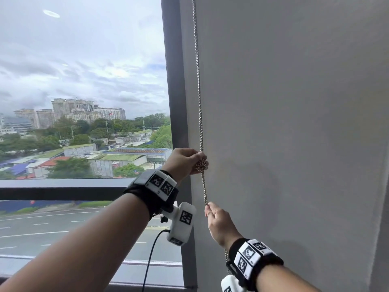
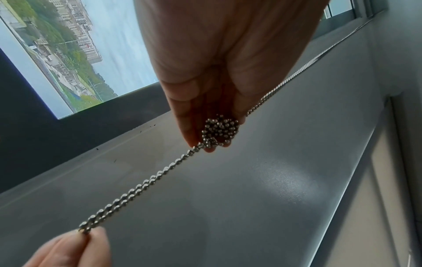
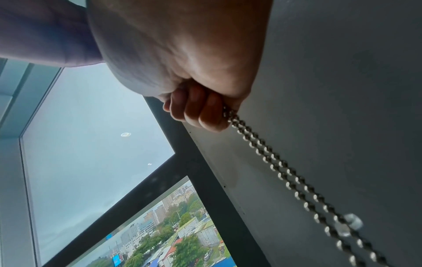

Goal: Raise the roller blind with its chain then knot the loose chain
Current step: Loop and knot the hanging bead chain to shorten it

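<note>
A metal ball chain (image 1: 199,98) hangs doubled down the left edge of the grey roller blind (image 1: 294,123). A bunched knot of chain (image 1: 201,165) sits at mid-height, and my left hand (image 1: 185,162) pinches it with curled fingertips. In the left wrist view the knot (image 2: 219,129) lies at my left hand's (image 2: 212,101) fingertips, and the chain (image 2: 137,186) runs taut down from it. My right hand (image 1: 217,222) grips the doubled chain just below. In the right wrist view my right hand (image 3: 200,110) is clenched round the chain (image 3: 274,162), whose loose end trails with clear connector beads (image 3: 348,224).
A dark window frame post (image 1: 175,81) stands just left of the blind. The window pane (image 1: 84,81) shows city buildings and a road below. A horizontal frame bar (image 1: 63,188) crosses behind my left forearm. A black cable (image 1: 150,258) hangs from my left wrist camera.
</note>
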### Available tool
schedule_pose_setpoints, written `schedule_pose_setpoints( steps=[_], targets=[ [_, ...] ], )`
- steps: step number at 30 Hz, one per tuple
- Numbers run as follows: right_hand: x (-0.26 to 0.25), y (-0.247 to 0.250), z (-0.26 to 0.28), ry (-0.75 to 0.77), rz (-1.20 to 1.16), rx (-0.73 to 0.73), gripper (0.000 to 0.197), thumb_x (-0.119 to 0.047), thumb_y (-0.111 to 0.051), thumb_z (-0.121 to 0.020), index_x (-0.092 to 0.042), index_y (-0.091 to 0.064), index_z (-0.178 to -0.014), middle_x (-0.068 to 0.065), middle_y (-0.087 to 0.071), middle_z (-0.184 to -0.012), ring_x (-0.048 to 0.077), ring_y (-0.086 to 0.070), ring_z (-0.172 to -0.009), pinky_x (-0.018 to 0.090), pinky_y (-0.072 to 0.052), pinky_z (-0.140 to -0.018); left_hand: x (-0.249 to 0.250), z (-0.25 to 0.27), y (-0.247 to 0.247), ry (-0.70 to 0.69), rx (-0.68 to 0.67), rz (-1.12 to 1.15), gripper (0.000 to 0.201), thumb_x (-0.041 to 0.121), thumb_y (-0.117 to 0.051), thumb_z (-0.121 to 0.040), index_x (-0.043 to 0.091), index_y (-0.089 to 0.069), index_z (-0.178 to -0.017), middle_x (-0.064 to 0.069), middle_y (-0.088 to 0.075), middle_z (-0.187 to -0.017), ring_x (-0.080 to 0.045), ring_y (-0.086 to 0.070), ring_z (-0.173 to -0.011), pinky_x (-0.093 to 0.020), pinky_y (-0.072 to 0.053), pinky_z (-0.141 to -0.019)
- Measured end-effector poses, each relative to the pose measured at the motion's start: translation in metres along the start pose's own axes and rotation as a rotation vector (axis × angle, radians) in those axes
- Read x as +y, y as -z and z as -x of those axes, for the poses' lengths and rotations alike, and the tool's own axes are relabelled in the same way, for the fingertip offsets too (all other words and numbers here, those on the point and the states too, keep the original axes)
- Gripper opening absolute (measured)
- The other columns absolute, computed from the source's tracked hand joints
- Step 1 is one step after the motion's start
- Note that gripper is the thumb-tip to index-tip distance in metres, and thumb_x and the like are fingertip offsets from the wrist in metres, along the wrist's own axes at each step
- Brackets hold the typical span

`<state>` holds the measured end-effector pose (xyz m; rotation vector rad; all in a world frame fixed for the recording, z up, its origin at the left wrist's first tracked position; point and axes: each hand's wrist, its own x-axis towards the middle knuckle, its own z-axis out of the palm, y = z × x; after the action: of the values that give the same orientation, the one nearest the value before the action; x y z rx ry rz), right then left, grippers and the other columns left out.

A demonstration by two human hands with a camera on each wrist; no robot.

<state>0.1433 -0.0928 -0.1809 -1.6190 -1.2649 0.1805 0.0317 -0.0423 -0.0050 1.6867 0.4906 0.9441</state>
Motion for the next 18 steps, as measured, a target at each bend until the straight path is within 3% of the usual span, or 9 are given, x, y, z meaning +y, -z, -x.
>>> schedule_pose_setpoints(
  steps=[4,8,10,12,15,18],
  targets=[
    [-0.002,0.006,-0.004,0.004,0.006,-0.005,0.033,-0.024,-0.04,-0.102,-0.018,-0.037,-0.07,-0.007,-0.035,-0.053,0.007,-0.029,-0.047,0.024,-0.027,-0.053,0.002,0.006,-0.001,0.022,-0.029,0.096,0.019,0.009,-0.051,-0.091,-0.003,-0.059,-0.08,-0.016,-0.059,-0.071,-0.026,-0.06,-0.064,-0.037,-0.058,-0.068],
    [-0.005,0.012,-0.01,-0.033,-0.057,-0.022,0.033,-0.029,-0.04,-0.102,-0.017,-0.041,-0.071,-0.008,-0.036,-0.052,0.006,-0.03,-0.045,0.029,-0.03,-0.053,0.005,0.007,0.002,0.05,-0.057,0.112,0.021,0.01,-0.051,-0.091,0.001,-0.058,-0.074,-0.014,-0.054,-0.066,-0.024,-0.056,-0.056,-0.034,-0.056,-0.059],
    [-0.005,0.016,-0.014,-0.072,-0.107,-0.027,0.036,-0.035,-0.04,-0.102,-0.018,-0.043,-0.07,-0.005,-0.039,-0.054,0.011,-0.033,-0.049,0.03,-0.032,-0.054,0.004,0.008,0.004,0.067,-0.079,0.123,0.022,0.011,-0.051,-0.09,0.002,-0.058,-0.072,-0.013,-0.052,-0.064,-0.022,-0.053,-0.053,-0.033,-0.053,-0.056],
    [-0.008,0.021,-0.018,-0.132,-0.168,-0.038,0.042,-0.042,-0.042,-0.1,-0.018,-0.043,-0.066,-0.001,-0.04,-0.056,0.013,-0.032,-0.046,0.028,-0.031,-0.049,0.005,0.009,0.007,0.08,-0.109,0.125,0.022,0.011,-0.05,-0.09,0.003,-0.058,-0.071,-0.011,-0.052,-0.062,-0.021,-0.051,-0.05,-0.03,-0.049,-0.054],
    [-0.021,0.033,-0.023,-0.227,-0.271,-0.038,0.048,-0.049,-0.051,-0.095,-0.019,-0.037,-0.06,0.002,-0.036,-0.052,0.012,-0.028,-0.037,0.023,-0.026,-0.04,0.007,0.012,0.012,0.097,-0.145,0.111,0.023,0.011,-0.05,-0.089,0.004,-0.058,-0.069,-0.008,-0.053,-0.057,-0.019,-0.049,-0.048,-0.025,-0.044,-0.049],
    [-0.046,0.052,-0.028,-0.293,-0.401,-0.008,0.049,-0.043,-0.066,-0.088,-0.023,-0.031,-0.059,0.0,-0.03,-0.048,0.013,-0.024,-0.033,0.021,-0.023,-0.038,0.011,0.014,0.016,0.112,-0.18,0.087,0.023,0.011,-0.049,-0.089,0.004,-0.056,-0.068,-0.008,-0.049,-0.056,-0.018,-0.046,-0.044,-0.022,-0.039,-0.045]
  ],
)
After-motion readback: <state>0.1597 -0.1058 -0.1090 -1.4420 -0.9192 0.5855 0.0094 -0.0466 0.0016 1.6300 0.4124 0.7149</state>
